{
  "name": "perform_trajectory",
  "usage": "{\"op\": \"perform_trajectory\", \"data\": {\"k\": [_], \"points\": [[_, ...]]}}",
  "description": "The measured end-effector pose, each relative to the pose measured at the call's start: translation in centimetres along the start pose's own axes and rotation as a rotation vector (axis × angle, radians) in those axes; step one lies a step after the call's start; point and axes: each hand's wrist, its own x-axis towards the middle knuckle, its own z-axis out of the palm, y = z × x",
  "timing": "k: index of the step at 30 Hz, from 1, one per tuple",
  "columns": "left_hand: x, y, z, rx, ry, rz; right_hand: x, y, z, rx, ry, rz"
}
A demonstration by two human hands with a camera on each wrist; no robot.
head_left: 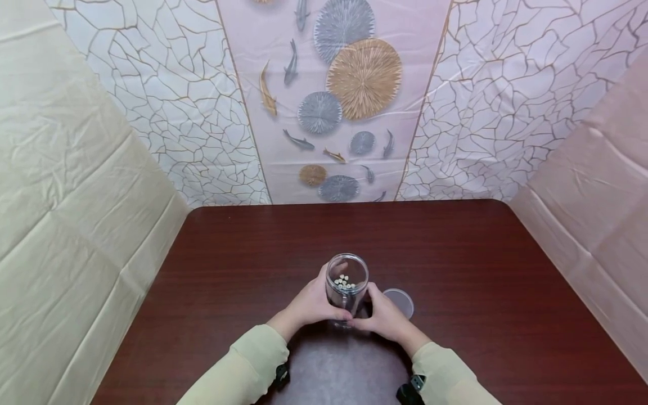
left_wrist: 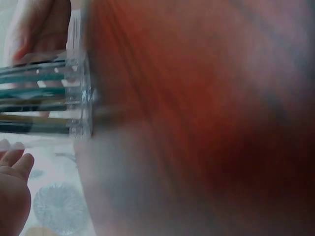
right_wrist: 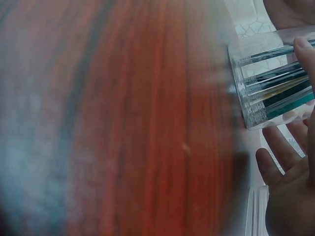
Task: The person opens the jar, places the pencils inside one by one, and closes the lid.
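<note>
A clear cylindrical jar point(head_left: 356, 295) stands nearly upright at the near middle of the table, its round mouth facing up. Several slim pens point(left_wrist: 39, 92) in dark, green and brownish tones stand inside it; from above, only their pale ends show. My left hand point(head_left: 310, 305) grips the jar's left side, thumb across the front. Lower on the right side, my right hand point(head_left: 385, 319) holds it too, its thumb near the left one. The far-side fingers are partly hidden behind the jar in the head view.
A round translucent lid point(head_left: 400, 302) lies on the dark red-brown table point(head_left: 243, 247), just beyond my right hand. Patterned cloth point(head_left: 324, 84) hangs along the table's far edge, and cream cloth point(head_left: 76, 197) borders the sides.
</note>
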Motion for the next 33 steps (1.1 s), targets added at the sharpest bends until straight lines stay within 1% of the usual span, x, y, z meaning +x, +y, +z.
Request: {"op": "perform_trajectory", "data": {"k": [2, 7, 9, 12, 16, 21, 28, 33], "points": [[-0.1, -0.1, 0.4, -0.047, 0.024, -0.002, 0.0, 0.0, 0.0, 0.003, -0.005, 0.006], [-0.5, 2.2, 0.4, -0.133, 0.053, -0.032, 0.0, 0.0, 0.0, 0.003, -0.008, 0.003], [-0.6, 3.2, 0.3, -0.146, 0.059, -0.047, 0.0, 0.0, 0.0, -0.001, -0.003, -0.005], [-0.6, 3.3, 0.4, -0.14, 0.073, -0.065, 0.0, 0.1, 0.1, -0.005, 0.005, -0.017], [-0.6, 3.5, 0.4, -0.122, 0.078, -0.082, 0.1, 0.1, -0.1, 0.012, -0.008, -0.017], [-0.4, 3.2, 0.8, -0.128, 0.093, -0.084, 0.1, -0.1, -0.5, 0.012, -0.024, -0.021], [-0.1, -0.2, 2.0, -0.112, 0.124, -0.102, 0.0, -0.3, -1.0, -0.07, -0.036, -0.032], [-0.2, -0.6, 1.9, -0.093, 0.132, -0.08, -0.1, -0.1, -1.5, -0.171, -0.018, -0.095]]}}
